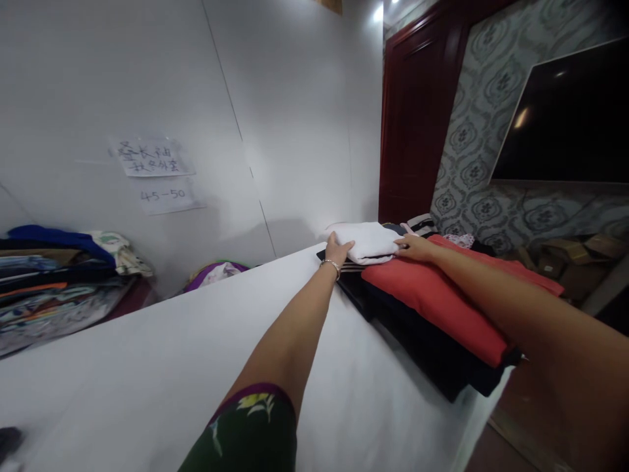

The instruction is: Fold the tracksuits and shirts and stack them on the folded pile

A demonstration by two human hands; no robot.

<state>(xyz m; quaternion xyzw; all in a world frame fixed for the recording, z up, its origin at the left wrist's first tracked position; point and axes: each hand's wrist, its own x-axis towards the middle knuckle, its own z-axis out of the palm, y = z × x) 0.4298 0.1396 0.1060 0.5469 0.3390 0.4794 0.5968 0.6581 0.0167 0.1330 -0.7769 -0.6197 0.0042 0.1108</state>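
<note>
A folded white garment lies on top of a pile of clothes at the far right end of the table. My left hand grips its left edge, thumb on top, the fingers partly hidden behind the cloth. At its right edge my right hand pinches the cloth between thumb and fingers. Under and beside it lie a red garment and dark garments, with a striped edge showing below the white one.
The table has a white cover. Beyond its left side stands a stack of folded clothes. Handwritten paper signs hang on the white wall. Cardboard boxes sit at the right below a wall-mounted television.
</note>
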